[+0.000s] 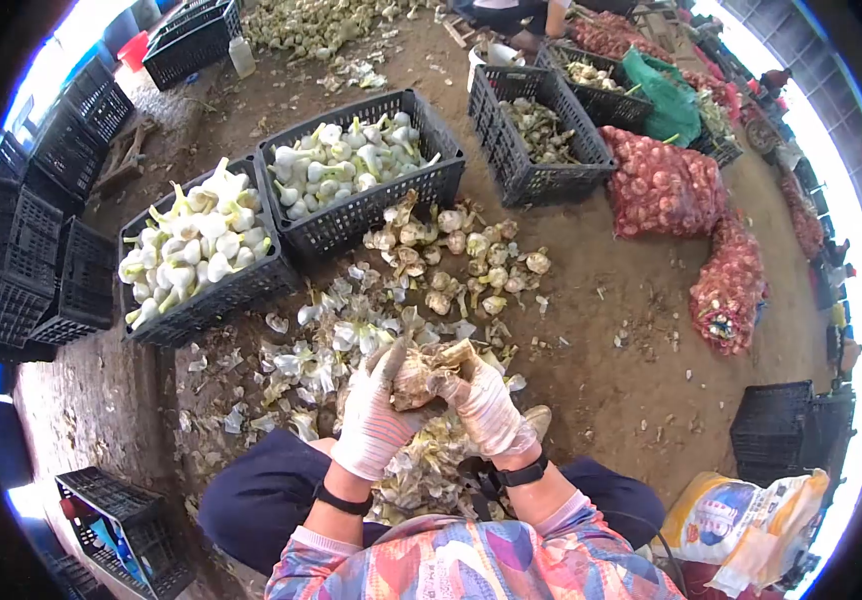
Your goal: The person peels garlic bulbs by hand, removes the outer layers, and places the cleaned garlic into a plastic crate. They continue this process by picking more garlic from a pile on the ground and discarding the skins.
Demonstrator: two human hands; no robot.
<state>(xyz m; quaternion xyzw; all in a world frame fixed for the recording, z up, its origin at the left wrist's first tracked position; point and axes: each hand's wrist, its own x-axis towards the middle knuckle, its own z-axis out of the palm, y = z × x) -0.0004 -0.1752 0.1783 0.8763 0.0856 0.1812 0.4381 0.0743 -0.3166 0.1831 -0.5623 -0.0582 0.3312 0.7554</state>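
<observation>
An unpeeled garlic bulb (413, 385) with dry brown skin and a stem pointing up to the right is between my two gloved hands. My left hand (379, 415) wraps round its left side. My right hand (486, 405) is closed at the bulb's right side, by the stem. Just beyond my hands lie loose peeled skins (336, 345) and a pile of unpeeled garlic bulbs (451, 250). More skins lie between my legs, below my hands. Peeled white garlic fills one black crate (221, 292) at the left and another black crate (371, 205) beside it.
A crate of dirty bulbs (561, 185) stands beyond to the right, near red mesh sacks (663, 185). Stacked black crates (26, 240) line the far left. A plastic sack (741, 520) lies at the lower right. Another person (511, 15) sits at the top.
</observation>
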